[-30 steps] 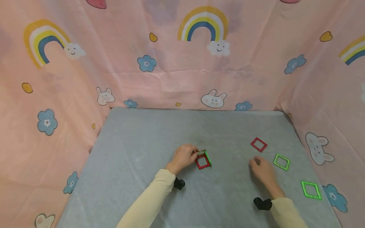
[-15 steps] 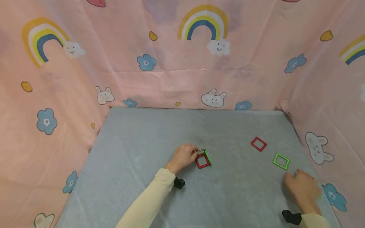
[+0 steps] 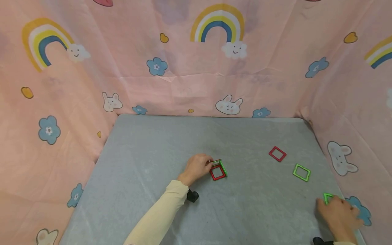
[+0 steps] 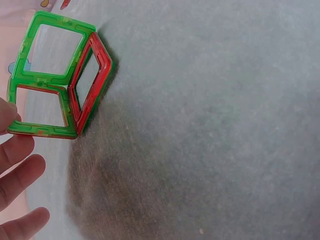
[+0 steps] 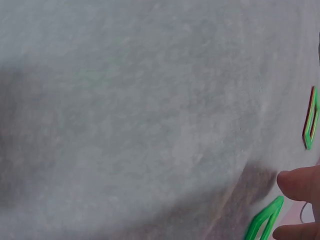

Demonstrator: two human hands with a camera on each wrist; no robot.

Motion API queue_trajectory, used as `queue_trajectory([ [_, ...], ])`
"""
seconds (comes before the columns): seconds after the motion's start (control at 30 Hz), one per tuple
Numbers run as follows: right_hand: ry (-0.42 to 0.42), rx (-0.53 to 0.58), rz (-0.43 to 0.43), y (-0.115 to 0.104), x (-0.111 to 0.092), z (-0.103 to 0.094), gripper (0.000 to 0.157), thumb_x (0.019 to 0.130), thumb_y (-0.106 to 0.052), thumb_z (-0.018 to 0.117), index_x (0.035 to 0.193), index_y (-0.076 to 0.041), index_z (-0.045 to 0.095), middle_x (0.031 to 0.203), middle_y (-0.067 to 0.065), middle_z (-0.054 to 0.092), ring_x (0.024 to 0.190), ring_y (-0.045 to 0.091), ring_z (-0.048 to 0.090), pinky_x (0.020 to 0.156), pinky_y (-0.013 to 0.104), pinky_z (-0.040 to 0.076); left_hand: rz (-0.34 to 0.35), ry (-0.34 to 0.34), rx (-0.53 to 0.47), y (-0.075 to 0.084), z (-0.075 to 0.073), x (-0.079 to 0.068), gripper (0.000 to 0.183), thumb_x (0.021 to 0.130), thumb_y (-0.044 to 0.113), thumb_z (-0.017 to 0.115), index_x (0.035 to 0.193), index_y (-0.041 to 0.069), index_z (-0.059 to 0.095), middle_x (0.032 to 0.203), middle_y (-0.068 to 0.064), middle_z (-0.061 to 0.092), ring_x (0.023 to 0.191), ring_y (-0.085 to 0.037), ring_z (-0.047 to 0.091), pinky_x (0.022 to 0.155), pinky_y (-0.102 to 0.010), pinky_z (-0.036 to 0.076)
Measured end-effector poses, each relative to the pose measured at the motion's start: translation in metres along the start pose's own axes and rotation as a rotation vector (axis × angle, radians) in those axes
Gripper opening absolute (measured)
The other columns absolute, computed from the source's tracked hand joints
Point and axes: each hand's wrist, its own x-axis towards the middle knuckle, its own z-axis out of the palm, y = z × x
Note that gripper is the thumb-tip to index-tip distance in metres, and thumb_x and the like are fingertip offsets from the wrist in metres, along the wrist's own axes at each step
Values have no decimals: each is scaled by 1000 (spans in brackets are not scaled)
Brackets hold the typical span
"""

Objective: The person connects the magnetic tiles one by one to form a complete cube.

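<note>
My left hand [image 3: 196, 167] pinches the edge of a small build of square magnetic tiles at mid-table. In the left wrist view, the lower green tile [image 4: 45, 131] has a red edge along it and is between thumb and fingers. Another green tile [image 4: 42, 78] joins it above, and a red tile [image 4: 95, 92] stands at an angle beside them. My right hand [image 3: 339, 213] is over a loose green tile [image 3: 326, 197] at the table's right edge, partly hiding it. In the right wrist view, thumb and finger are spread near that tile's corner [image 5: 270, 212].
A loose red tile [image 3: 283, 157] and a loose green tile [image 3: 301, 179] lie flat on the right side of the grey-covered table [image 3: 147, 146]. Pink patterned cloth [image 3: 183, 88] hangs behind and along both sides.
My right hand has moved right and toward the near edge, past the loose red and green tiles, to the far-right green tile. The left hand keeps its hold on the build.
</note>
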Motion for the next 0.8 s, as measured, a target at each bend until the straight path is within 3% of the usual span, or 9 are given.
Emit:
queue_trajectory([
  [0.33, -9, -12, 52, 5, 3, 2, 62, 99, -37, 41, 124, 20, 33, 124, 47, 31, 119, 67, 23, 99, 73, 21, 4, 2, -2, -1, 0, 1, 11, 90, 16, 69, 97, 14, 77, 86, 2, 70, 74, -11, 62, 62, -23, 47],
  [0.8, 16, -7, -27, 12, 5, 7, 61, 94, -37, 45, 113, 21, 45, 117, 43, 41, 115, 62, 28, 93, 76, 23, 27, 2, 22, 1, 2, 2, 15, 90, 15, 67, 103, 14, 76, 92, 1, 71, 77, -11, 63, 65, -23, 49],
])
